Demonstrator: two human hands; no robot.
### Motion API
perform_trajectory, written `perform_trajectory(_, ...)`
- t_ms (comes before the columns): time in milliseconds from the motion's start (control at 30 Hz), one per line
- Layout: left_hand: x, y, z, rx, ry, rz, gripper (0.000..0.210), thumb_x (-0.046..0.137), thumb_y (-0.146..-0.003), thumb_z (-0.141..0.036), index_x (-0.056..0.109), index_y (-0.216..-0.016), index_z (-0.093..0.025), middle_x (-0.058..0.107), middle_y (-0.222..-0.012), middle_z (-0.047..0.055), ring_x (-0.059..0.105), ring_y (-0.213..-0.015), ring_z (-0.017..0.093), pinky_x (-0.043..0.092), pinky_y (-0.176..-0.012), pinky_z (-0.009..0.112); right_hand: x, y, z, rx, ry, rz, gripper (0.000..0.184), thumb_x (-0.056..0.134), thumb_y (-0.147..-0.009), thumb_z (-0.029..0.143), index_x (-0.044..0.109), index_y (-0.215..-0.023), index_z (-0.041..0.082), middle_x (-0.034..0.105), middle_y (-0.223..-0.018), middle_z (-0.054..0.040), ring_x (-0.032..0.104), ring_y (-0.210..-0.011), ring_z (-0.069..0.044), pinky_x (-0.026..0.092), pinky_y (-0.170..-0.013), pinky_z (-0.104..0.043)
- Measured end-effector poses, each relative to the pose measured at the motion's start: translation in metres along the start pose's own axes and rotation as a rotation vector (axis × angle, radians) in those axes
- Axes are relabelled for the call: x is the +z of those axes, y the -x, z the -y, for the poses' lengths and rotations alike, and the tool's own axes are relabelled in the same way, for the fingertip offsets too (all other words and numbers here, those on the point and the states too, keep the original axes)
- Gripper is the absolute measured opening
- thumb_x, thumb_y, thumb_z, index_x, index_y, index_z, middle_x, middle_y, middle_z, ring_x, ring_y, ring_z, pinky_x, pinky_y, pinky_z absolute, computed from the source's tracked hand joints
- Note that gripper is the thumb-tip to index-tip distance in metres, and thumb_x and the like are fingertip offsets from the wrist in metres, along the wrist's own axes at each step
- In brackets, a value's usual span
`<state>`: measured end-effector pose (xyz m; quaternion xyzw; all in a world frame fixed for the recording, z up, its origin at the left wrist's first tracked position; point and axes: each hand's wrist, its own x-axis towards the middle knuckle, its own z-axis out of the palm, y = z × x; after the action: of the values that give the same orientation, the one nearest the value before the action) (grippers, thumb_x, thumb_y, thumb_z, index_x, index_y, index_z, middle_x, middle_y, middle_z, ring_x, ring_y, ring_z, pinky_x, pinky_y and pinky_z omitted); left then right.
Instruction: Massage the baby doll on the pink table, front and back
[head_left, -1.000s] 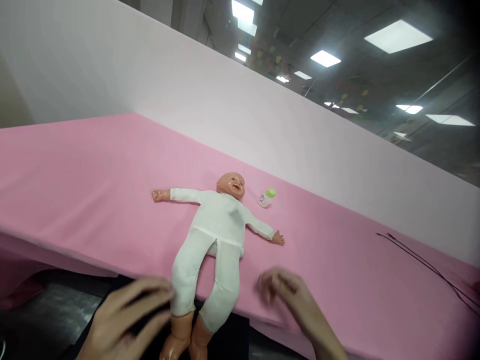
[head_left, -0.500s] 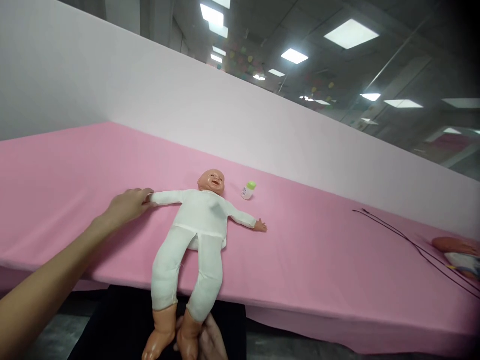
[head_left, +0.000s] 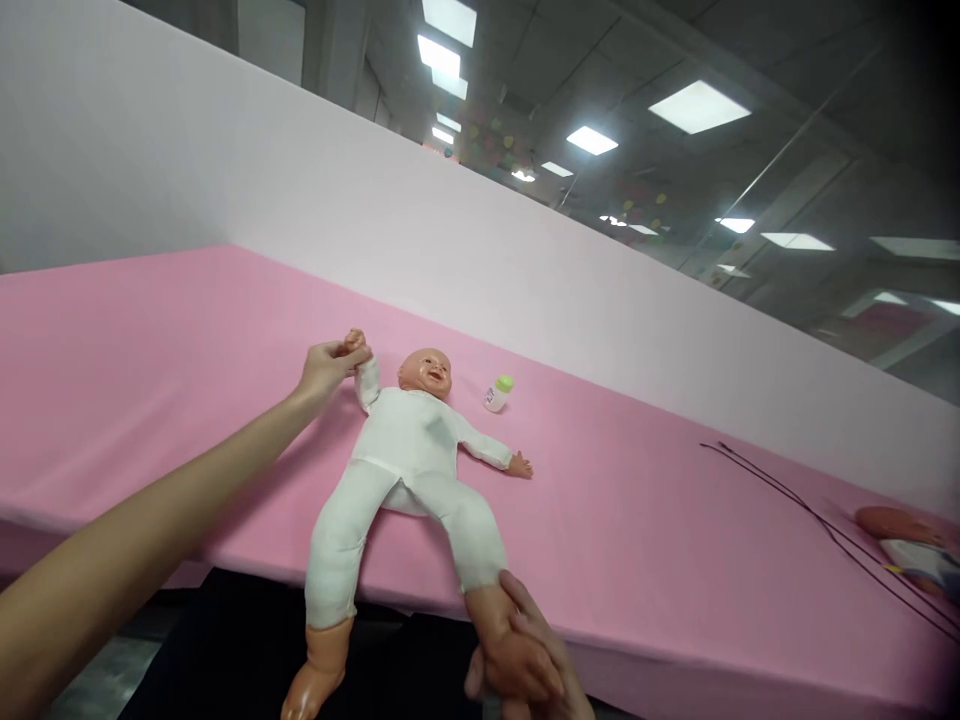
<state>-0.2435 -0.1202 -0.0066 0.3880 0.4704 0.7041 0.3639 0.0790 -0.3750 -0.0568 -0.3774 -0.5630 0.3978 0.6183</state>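
A baby doll point(head_left: 409, 435) with a white cloth body lies on its back on the pink-covered table point(head_left: 637, 530), its legs reaching past the front edge. At the doll's raised arm on the left, my left hand point(head_left: 330, 365) pinches the wrist just below the small plastic hand. My right hand point(head_left: 544, 640) is wrapped round the doll's foot on the right from below and the side, with some fingers hidden behind it. The doll's other foot point(head_left: 319, 670) hangs free over my dark-clothed lap. Its other arm rests stretched out on the cloth.
Beside the doll's head stands a small bottle with a green cap point(head_left: 498, 394). Thin dark cables point(head_left: 787, 490) run across the right side towards a second doll point(head_left: 911, 545) at the edge of view. A white partition point(head_left: 480, 250) borders the table's back.
My left hand has lifted the doll's arm from lying flat to bent upwards. My right hand has moved the doll's foot to the right, spreading the legs.
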Motion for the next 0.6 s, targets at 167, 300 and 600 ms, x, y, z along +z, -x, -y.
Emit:
perform_trajectory(167,0.037,0.027,0.018,0.193,-0.101,0.185,0.029,0.083,-0.073,-0.043,0.078,-0.084,-0.017,0.069,-0.077,0.002,0.059,-0.070,0.016,0.045,-0.065,0.029,0.035,-0.098,0.023,-0.041,0.124,0.179,0.028,0.076,-0.090,0.042,0.074,-0.113,0.026,0.071,-0.133,-0.0139,0.073,-0.069,-0.020,0.062,-0.063,-0.033)
perform_trajectory(300,0.035,0.048,0.028,0.286,-0.266,0.450,0.028,0.079,-0.077,-0.046,0.077,-0.081,-0.018,0.065,-0.069,0.000,0.055,-0.065,0.016,0.040,-0.060,0.028,0.063,-0.172,0.001,0.112,0.127,0.279,0.043,0.075,-0.088,0.048,0.070,-0.121,0.021,0.078,-0.108,-0.0105,0.071,-0.069,-0.018,0.061,-0.067,-0.032)
perform_trajectory(600,0.009,0.006,0.039,0.162,-0.049,-0.186,0.033,0.069,-0.083,-0.048,0.057,-0.068,-0.021,0.051,-0.065,-0.002,0.046,-0.062,0.014,0.036,-0.059,0.027,0.014,-0.110,-0.003,0.250,0.083,0.129,0.053,0.087,-0.067,0.062,0.075,-0.109,0.031,0.067,-0.137,-0.0118,0.073,-0.084,-0.028,0.061,-0.073,-0.047)
